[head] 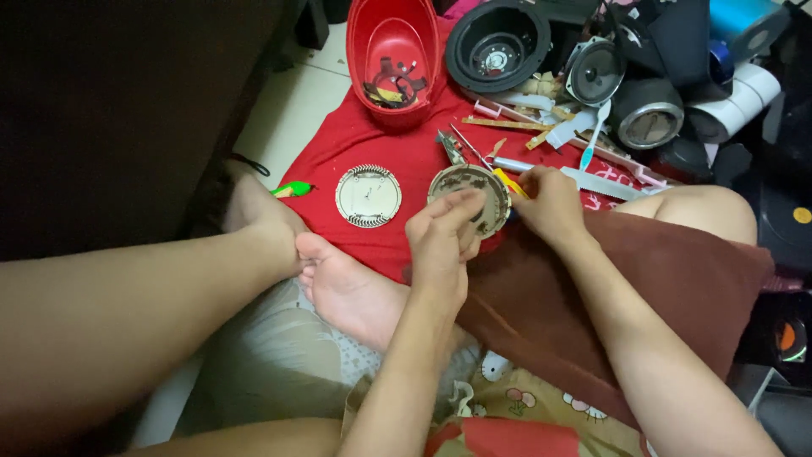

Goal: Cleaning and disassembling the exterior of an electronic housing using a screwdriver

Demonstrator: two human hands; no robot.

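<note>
I sit cross-legged over a red cloth [397, 152]. My left hand [441, 239] grips the near edge of a round disc-shaped circuit part [463, 184], held just above the cloth. On the disc's right side, my right hand [548, 203] pinches its rim, next to a yellow-handled tool [509, 182]. A second round disc with a toothed rim [368, 195] lies flat on the cloth to the left, apart from both hands.
A red plastic shell [393, 55] with small parts stands at the back. Black speaker cones [497, 42], a round speaker [595, 72], white plastic strips [592, 178] and a toothbrush [595, 135] crowd the back right. A brown cushion [592, 288] covers my right knee. A green object [292, 189] lies left.
</note>
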